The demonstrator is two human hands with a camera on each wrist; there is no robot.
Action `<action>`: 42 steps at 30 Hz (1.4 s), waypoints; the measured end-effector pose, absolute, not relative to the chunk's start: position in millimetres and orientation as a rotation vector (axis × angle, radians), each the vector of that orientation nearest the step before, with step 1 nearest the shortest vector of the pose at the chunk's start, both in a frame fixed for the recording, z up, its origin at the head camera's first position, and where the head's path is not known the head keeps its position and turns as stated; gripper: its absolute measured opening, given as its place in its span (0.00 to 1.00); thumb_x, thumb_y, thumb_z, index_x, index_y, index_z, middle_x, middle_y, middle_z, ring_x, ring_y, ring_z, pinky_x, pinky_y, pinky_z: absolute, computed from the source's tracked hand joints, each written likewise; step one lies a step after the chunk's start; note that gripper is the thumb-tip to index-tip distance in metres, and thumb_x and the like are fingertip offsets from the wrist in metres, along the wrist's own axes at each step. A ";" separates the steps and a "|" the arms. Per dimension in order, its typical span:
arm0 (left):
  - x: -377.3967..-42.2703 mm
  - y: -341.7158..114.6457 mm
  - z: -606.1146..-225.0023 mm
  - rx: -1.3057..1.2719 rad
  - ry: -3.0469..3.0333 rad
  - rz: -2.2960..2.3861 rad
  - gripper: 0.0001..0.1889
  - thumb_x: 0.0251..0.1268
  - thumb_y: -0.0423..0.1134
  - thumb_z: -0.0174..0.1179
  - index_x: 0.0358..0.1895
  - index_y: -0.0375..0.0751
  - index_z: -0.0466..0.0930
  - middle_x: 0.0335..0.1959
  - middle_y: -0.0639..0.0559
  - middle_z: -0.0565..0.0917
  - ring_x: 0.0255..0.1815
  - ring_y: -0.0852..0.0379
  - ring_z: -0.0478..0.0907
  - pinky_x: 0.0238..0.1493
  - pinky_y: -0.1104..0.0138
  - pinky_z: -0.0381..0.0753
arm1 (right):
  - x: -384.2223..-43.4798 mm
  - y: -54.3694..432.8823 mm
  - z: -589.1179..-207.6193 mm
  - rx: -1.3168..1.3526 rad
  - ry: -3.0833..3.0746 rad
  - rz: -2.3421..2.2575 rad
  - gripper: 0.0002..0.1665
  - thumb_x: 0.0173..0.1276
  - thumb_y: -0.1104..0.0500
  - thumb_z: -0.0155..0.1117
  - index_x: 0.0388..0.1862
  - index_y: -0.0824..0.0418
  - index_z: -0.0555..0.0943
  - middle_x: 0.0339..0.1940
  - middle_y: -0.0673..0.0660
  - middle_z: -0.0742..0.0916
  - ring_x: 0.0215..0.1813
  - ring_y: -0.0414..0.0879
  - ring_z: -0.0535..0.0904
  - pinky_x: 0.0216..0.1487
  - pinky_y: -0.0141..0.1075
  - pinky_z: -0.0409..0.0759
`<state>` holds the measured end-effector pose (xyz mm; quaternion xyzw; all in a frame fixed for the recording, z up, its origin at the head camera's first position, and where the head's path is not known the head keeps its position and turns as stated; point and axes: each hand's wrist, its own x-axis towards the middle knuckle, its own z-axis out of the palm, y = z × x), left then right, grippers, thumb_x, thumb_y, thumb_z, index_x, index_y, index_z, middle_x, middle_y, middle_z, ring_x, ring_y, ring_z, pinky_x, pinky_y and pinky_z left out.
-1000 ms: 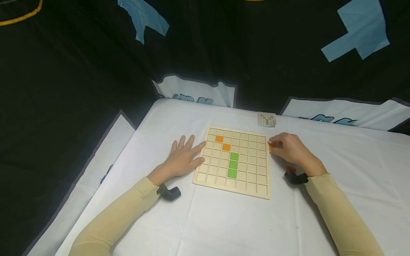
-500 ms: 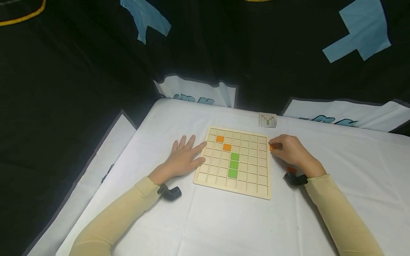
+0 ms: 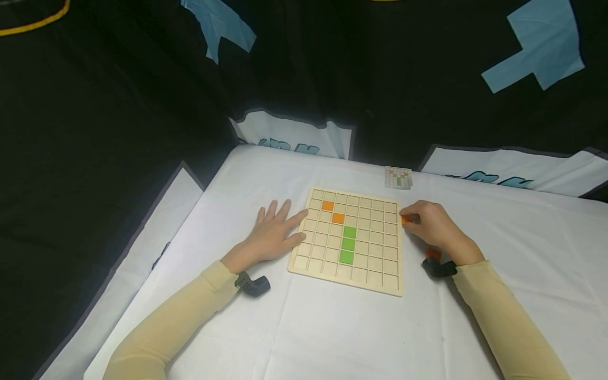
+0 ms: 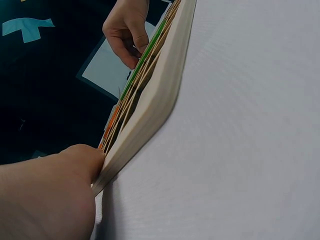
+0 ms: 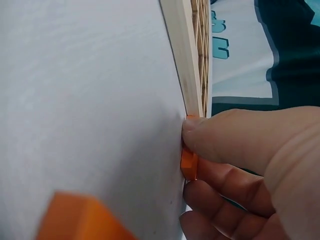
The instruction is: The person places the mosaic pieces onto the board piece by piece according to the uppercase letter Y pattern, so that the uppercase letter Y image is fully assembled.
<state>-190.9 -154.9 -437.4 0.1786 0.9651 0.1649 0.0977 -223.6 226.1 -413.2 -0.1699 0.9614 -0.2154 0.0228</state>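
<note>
A square wooden grid board (image 3: pixel 370 263) lies on the white-covered table, seen edge-on in both wrist views. Two orange tiles (image 3: pixel 328 206) sit diagonally in its upper left cells, and three green tiles (image 3: pixel 349 244) form a column near its middle. My left hand (image 3: pixel 269 236) lies flat with fingers spread, index finger and thumb touching the board's left edge. Just off the right edge, my right hand (image 3: pixel 429 221) pinches an orange tile (image 5: pixel 189 162), the thumb partly covering it. Another orange tile (image 3: pixel 433 253) rests on the cloth near the right wrist, large and blurred in the right wrist view.
A small card (image 3: pixel 398 178) printed with a coloured grid pattern lies near the table's far edge. Black curtain (image 3: pixel 304 68) with blue tape pieces (image 3: pixel 537 47) hangs behind the table. Dark wrist cameras (image 3: pixel 254 285) are strapped at both cuffs.
Both hands keep their places on either side of the board, the right with the orange tile in its fingers. The whole head view has shifted only slightly.
</note>
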 end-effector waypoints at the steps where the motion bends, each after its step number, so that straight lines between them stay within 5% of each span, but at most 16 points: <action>1: -191.1 -154.8 -437.6 0.529 2.857 0.488 0.34 0.78 0.60 0.45 0.82 0.58 0.54 0.85 0.36 0.43 0.84 0.28 0.31 0.80 0.33 0.32 | -223.4 226.7 -413.3 -0.532 2.976 -0.667 0.17 0.64 0.70 0.69 0.52 0.74 0.85 0.47 0.69 0.88 0.42 0.55 0.81 0.48 0.50 0.82; 42: -191.6 -152.9 -438.1 0.530 2.868 0.481 0.34 0.77 0.59 0.45 0.82 0.57 0.55 0.85 0.35 0.44 0.84 0.28 0.33 0.79 0.32 0.34 | -223.5 226.2 -405.0 -0.596 2.985 -0.690 0.15 0.65 0.65 0.71 0.49 0.70 0.87 0.43 0.65 0.89 0.39 0.51 0.78 0.44 0.44 0.78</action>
